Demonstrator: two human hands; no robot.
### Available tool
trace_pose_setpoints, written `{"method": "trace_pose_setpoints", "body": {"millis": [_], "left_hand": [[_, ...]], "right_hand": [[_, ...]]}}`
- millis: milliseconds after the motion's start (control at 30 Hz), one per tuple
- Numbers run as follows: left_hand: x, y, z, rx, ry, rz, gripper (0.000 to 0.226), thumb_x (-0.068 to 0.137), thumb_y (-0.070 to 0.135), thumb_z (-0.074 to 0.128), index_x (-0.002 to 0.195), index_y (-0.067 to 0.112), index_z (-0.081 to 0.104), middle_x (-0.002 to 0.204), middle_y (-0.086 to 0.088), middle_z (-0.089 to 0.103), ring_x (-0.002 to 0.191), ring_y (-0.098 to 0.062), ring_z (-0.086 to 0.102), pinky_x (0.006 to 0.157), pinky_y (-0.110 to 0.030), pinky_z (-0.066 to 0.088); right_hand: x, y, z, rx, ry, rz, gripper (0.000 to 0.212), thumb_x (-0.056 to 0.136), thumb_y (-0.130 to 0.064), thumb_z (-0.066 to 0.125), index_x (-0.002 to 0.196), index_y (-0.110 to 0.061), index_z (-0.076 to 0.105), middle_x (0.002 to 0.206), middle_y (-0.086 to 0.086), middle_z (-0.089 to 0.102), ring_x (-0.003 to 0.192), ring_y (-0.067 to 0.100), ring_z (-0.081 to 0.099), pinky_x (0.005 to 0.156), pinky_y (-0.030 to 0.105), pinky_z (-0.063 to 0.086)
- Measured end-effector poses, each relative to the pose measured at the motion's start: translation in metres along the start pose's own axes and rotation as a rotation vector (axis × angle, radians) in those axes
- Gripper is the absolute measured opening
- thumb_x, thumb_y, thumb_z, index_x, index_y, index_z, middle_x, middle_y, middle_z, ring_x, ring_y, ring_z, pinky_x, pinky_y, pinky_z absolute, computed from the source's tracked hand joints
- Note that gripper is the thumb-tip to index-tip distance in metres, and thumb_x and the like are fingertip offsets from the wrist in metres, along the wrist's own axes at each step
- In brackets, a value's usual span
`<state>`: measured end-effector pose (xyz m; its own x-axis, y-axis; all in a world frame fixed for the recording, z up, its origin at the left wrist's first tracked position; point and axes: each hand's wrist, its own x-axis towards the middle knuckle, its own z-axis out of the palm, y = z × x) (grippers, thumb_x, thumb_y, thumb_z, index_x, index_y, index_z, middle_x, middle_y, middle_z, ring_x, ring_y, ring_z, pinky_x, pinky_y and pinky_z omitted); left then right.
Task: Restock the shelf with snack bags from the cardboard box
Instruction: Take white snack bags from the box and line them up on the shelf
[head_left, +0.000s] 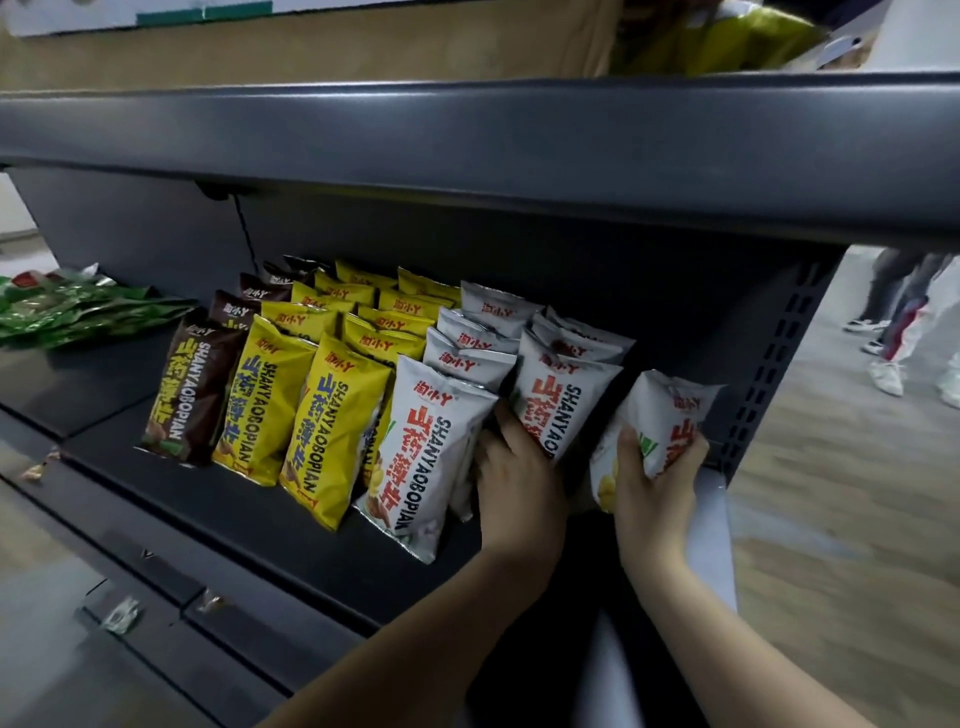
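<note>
**Shelf mostly stocked, one more bag going in**

Brown, yellow and white snack bags stand in rows at centre frame on the dark metal shelf. The right hand grips a white bag lower right; the left hand presses, fingers hidden, between white rows. Cardboard box sits along the top. Wood-look floor at right.

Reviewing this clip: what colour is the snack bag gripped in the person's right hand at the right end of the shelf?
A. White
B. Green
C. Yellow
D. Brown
A: the right hand curls round a white snack bag with red print, held beside the white rows, while the yellow rows stand further left.
</note>
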<state>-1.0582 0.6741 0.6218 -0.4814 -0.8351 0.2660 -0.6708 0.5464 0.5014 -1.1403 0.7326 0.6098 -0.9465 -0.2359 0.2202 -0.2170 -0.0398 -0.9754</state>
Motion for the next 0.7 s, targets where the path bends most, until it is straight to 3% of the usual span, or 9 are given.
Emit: {"method": "trace_pose_setpoints", "body": {"millis": [133, 200, 267, 367, 533, 600, 700], "left_hand": [[0.011, 0.009, 0.006, 0.064, -0.071, -0.072, 0.083, 0.094, 0.029, 0.047, 0.146, -0.005, -0.008, 0.144, -0.023, 0.025, 0.132, -0.034, 0.034, 0.108, -0.034, 0.031], [0.012, 0.009, 0.006, 0.049, -0.118, -0.074, 0.088, 0.093, 0.034, 0.049, 0.145, -0.004, -0.010, 0.146, -0.022, 0.021, 0.135, -0.032, 0.031, 0.107, -0.034, 0.032], [0.010, 0.007, 0.006, 0.041, -0.160, -0.049, 0.094, 0.091, 0.040, 0.050, 0.145, -0.003, -0.014, 0.149, -0.022, 0.017, 0.138, -0.032, 0.025, 0.107, -0.035, 0.032], [0.000, -0.002, 0.007, 0.005, -0.195, 0.012, 0.095, 0.090, 0.047, 0.044, 0.144, -0.006, -0.014, 0.152, -0.024, 0.010, 0.141, -0.035, 0.018, 0.112, -0.039, 0.025], [-0.017, -0.021, 0.013, 0.134, 0.211, 0.517, 0.068, 0.087, 0.032, 0.034, 0.142, -0.007, 0.021, 0.147, -0.029, 0.029, 0.137, -0.040, 0.030, 0.110, -0.050, 0.029], [-0.009, -0.025, 0.015, 0.205, 0.224, 0.632, 0.066, 0.089, 0.034, 0.037, 0.144, 0.001, 0.023, 0.149, -0.026, 0.026, 0.138, -0.040, 0.027, 0.110, -0.052, 0.028], [0.012, -0.023, 0.019, 0.217, 0.187, 0.603, 0.063, 0.090, 0.040, 0.036, 0.144, 0.010, 0.025, 0.149, -0.025, 0.028, 0.136, -0.041, 0.032, 0.107, -0.055, 0.033]], "right_hand": [[-0.001, 0.000, -0.002, -0.027, -0.026, -0.012, 0.063, 0.093, -0.033, 0.056, 0.145, -0.018, 0.024, 0.134, 0.006, 0.052, 0.120, 0.023, 0.052, 0.084, 0.021, 0.037], [-0.002, -0.002, -0.002, -0.041, -0.065, -0.002, 0.063, 0.093, -0.033, 0.056, 0.144, -0.019, 0.025, 0.120, 0.000, 0.053, 0.108, 0.019, 0.054, 0.080, 0.020, 0.038], [-0.003, -0.002, -0.002, -0.063, -0.094, -0.006, 0.054, 0.092, -0.032, 0.057, 0.137, -0.020, 0.032, 0.101, -0.008, 0.055, 0.084, 0.012, 0.055, 0.066, 0.017, 0.041], [-0.001, 0.001, -0.002, -0.059, -0.109, -0.002, 0.038, 0.091, -0.032, 0.059, 0.121, -0.022, 0.038, 0.094, -0.006, 0.057, 0.078, 0.013, 0.058, 0.063, 0.023, 0.045], [-0.001, 0.002, -0.001, -0.040, -0.086, 0.007, 0.032, 0.090, -0.035, 0.059, 0.110, -0.022, 0.039, 0.103, 0.001, 0.062, 0.089, 0.019, 0.060, 0.070, 0.025, 0.042], [-0.001, 0.002, 0.000, -0.036, -0.074, 0.016, 0.034, 0.089, -0.035, 0.060, 0.112, -0.021, 0.039, 0.103, 0.001, 0.062, 0.089, 0.019, 0.059, 0.071, 0.026, 0.043], [0.000, 0.002, -0.001, -0.003, -0.079, 0.020, 0.043, 0.090, -0.035, 0.060, 0.123, -0.018, 0.039, 0.107, -0.004, 0.057, 0.092, 0.013, 0.055, 0.075, 0.021, 0.041]]}}
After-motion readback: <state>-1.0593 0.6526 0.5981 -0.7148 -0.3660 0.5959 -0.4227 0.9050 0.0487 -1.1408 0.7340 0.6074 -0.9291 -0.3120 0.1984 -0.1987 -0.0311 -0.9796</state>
